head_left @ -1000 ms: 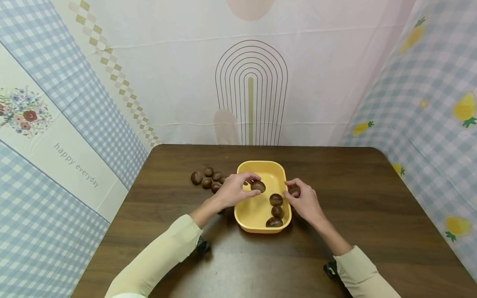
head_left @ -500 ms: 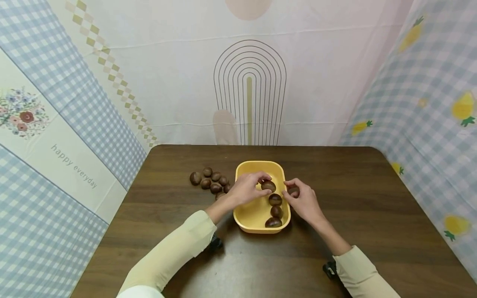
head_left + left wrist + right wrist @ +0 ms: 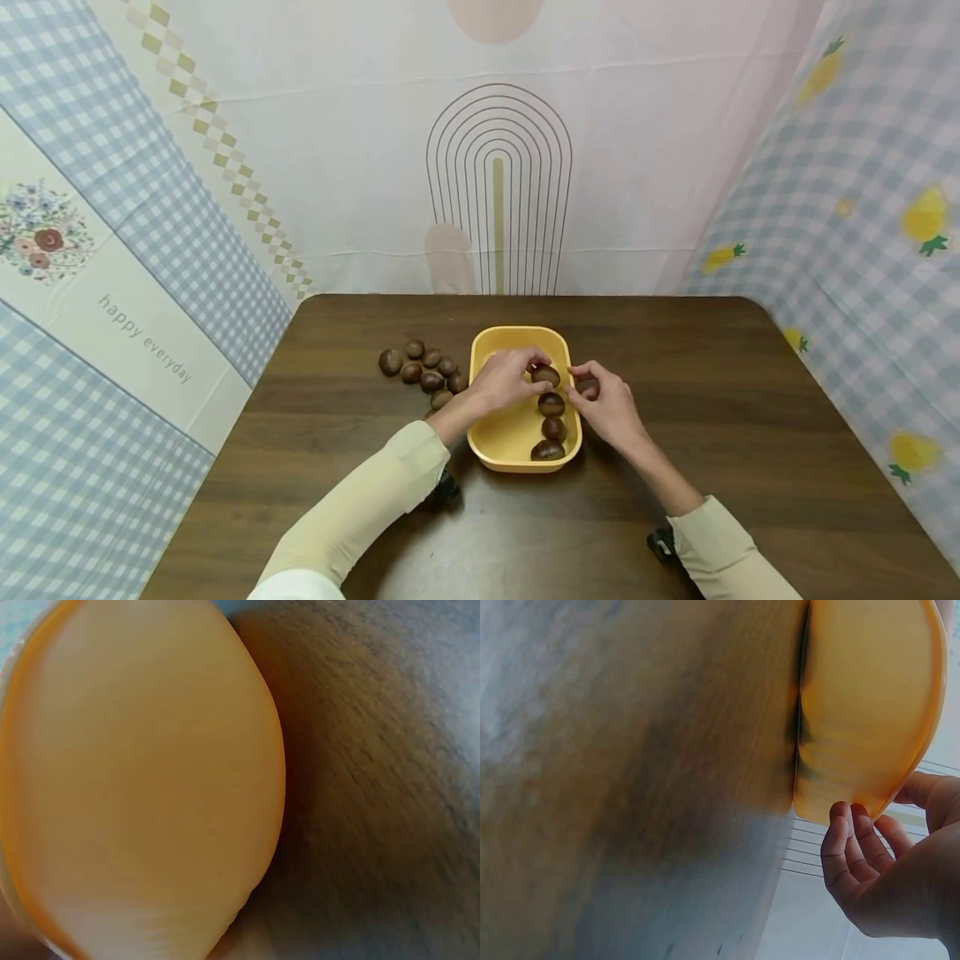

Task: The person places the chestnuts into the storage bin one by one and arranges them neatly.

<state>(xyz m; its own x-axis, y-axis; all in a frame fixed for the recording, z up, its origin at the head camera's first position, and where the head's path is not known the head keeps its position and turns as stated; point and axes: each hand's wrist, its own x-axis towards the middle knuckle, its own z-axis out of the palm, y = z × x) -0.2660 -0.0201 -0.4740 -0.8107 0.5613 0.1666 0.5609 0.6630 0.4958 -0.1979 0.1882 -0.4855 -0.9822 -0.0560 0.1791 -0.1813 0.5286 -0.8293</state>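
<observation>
Left hand [image 3: 504,382] pinches chestnut [image 3: 547,377]; right hand [image 3: 611,404] pinches tray [image 3: 502,433] at three o'clock. Chestnut presumably hard, slippery: grip both flanks.

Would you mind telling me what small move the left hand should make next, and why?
I would probably have the left hand lower if needed and release the held chestnut, because it already lines up with three chestnuts along the right side of the yellow container, whose rim the right hand grips.
</observation>
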